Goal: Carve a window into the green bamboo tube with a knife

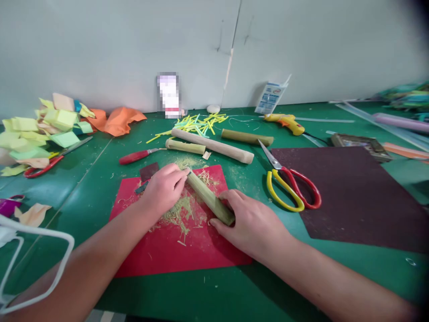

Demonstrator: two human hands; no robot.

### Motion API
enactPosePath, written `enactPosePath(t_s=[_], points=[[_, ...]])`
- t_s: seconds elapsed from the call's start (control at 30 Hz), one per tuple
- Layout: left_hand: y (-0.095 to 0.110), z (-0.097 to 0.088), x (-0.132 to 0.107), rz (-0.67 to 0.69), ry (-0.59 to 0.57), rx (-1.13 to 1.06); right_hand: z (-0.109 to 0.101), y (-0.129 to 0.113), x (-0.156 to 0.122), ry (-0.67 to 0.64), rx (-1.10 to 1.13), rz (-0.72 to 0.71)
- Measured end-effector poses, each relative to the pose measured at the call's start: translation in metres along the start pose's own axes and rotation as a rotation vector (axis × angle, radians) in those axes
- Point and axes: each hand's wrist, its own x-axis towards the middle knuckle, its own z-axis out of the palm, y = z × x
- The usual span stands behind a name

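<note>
My right hand (250, 219) is wrapped round the near end of a greenish bamboo piece (209, 197), which lies slanted over a red sheet (134, 250). At the far end of that bamboo my left hand (166, 190) is closed in a pinch. A dark edge, apparently of sandpaper, shows at its fingertips against the bamboo; most of it is hidden. Pale shavings and dust (181, 212) lie heaped on the red sheet under the bamboo. Beside my left hand is a small dark brown square (149, 171), partly covered.
Behind lie more bamboo pieces (214, 146), a red-handled tool (136, 156) and yellow-green strips (192, 124). Scissors with red and yellow handles (288, 183) rest by a large dark brown sheet (351, 197). A yellow glue gun (284, 123) is farther back. Folded papers (50, 125) crowd the left.
</note>
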Motion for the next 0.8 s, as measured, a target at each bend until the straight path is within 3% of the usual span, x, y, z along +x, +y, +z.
enactPosePath(t_s=[0.17, 0.37, 0.5, 0.67, 0.8], points=[[0.014, 0.002, -0.007, 0.039, 0.029, -0.011, -0.002, -0.001, 0.0, 0.042, 0.005, -0.02], [0.034, 0.005, -0.017, 0.183, -0.178, -0.157, 0.003, -0.002, 0.001, 0.021, 0.007, -0.038], [0.025, 0.004, -0.013, 0.102, -0.029, -0.062, 0.002, -0.003, 0.0, 0.019, -0.017, -0.03], [0.034, 0.004, -0.018, 0.18, -0.182, -0.103, 0.0, -0.004, 0.0, 0.002, -0.003, -0.042], [0.032, 0.004, -0.016, 0.122, -0.054, -0.029, 0.001, -0.004, 0.001, 0.004, -0.019, -0.039]])
